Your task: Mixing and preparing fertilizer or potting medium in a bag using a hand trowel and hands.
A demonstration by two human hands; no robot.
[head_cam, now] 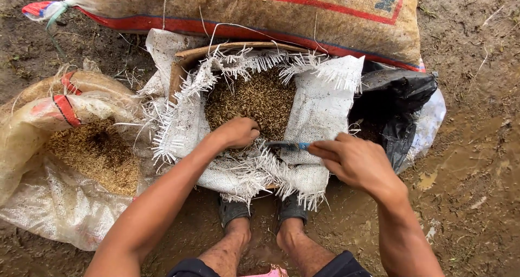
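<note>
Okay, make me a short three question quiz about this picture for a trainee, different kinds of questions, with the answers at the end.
1. True or false: the left hand rests in the grain of the white-lined basket.
2. Multiple choice: the right hand holds A) a rope, B) a thin tool with a blue part, C) a black bag.
3. Fill in: the open sack of husks lies on the person's ____ side.

Key: 1 true. 2 B. 3 left.

The tool's [290,145] handle is hidden inside the right hand [355,163].
</note>
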